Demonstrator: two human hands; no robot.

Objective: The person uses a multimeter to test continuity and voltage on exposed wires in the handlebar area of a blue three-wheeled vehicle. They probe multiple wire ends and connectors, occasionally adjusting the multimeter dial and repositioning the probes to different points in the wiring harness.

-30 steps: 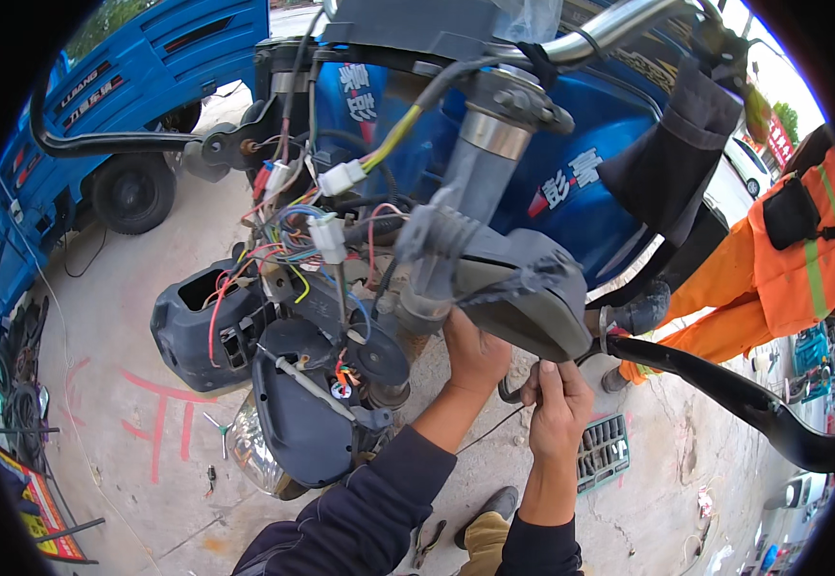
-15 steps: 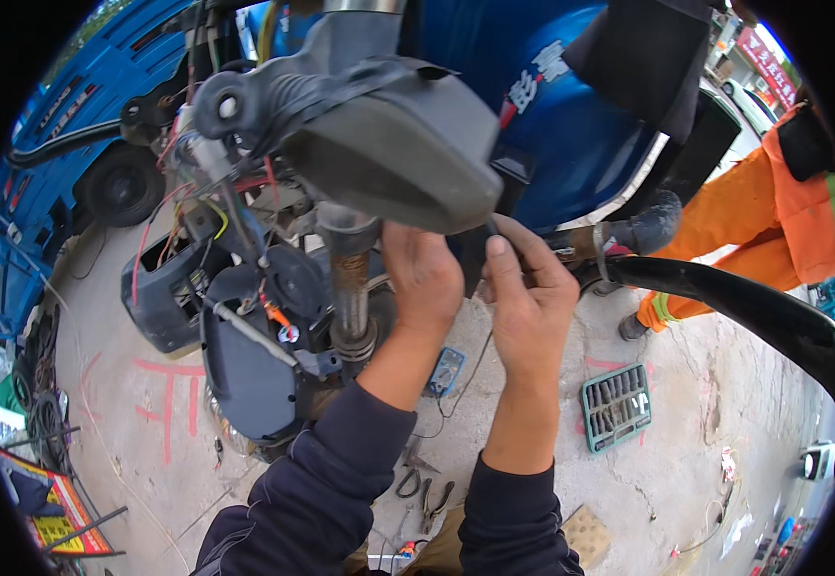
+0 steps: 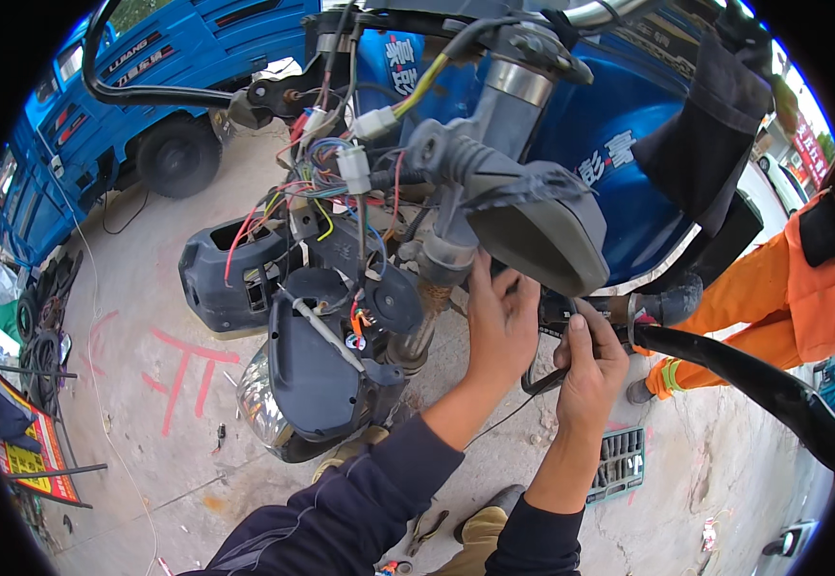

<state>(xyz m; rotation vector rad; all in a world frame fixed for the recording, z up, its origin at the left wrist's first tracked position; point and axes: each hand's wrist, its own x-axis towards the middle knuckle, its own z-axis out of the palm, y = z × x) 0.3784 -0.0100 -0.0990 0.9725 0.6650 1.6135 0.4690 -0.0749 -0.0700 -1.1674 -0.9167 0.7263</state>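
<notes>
Bright, diffuse daylight glints on the headlight [image 3: 266, 408]; outer edges bow.

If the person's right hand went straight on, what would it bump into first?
Probably the grey plastic housing ahead of the right hand, though depth is unclear: it might pass underneath.

One left hand [image 3: 502, 326], one right hand [image 3: 588, 370], one looped black cable [image 3: 530, 388], one headlamp [image 3: 312, 384], one open dark housing [image 3: 211, 278], one teal tray [image 3: 643, 456], one tyre [image 3: 178, 156]; white connectors [image 3: 353, 170], at least two, perhaps more, the wires [image 3: 326, 152] being tangled.
</notes>
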